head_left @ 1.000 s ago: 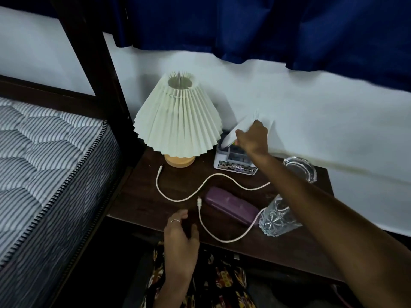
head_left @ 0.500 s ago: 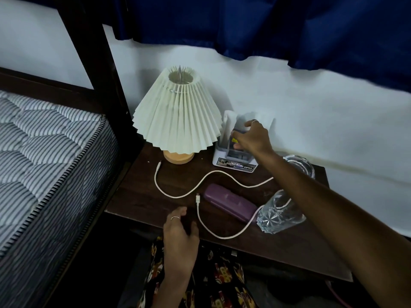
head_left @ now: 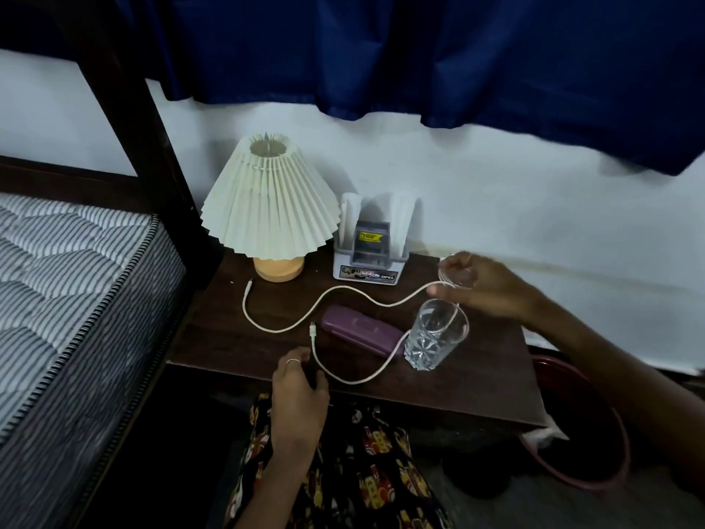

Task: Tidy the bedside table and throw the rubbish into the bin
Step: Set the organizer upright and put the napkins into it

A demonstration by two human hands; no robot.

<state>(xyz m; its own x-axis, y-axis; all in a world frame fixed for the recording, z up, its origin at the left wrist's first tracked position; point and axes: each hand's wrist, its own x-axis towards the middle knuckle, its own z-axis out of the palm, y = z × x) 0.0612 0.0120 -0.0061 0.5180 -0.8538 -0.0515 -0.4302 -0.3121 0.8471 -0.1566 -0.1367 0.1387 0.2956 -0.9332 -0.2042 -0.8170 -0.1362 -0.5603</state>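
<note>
On the dark wooden bedside table (head_left: 225, 337) stand a pleated cream lamp (head_left: 271, 200) and a small grey holder (head_left: 367, 267) with white tissues (head_left: 400, 219) tucked in it. A white cable (head_left: 343, 295) snakes across the top, past a purple case (head_left: 358, 330) and around a cut-glass tumbler (head_left: 435, 337). My right hand (head_left: 492, 292) curls around a glass ashtray (head_left: 456, 276) at the back right, thumb on its far rim. My left hand (head_left: 301, 391) rests on the table's front edge, holding nothing. A red-rimmed bin (head_left: 625, 448) sits on the floor to the right.
A striped mattress (head_left: 68, 299) and a dark bed post (head_left: 152, 147) border the table on the left. A white wall and a blue curtain (head_left: 419, 51) lie behind. White crumpled paper (head_left: 541, 433) lies at the bin's edge.
My right hand let go of the white tissue, which now stands in the holder, and moved right to the glass ashtray. My left hand stayed at the table edge.
</note>
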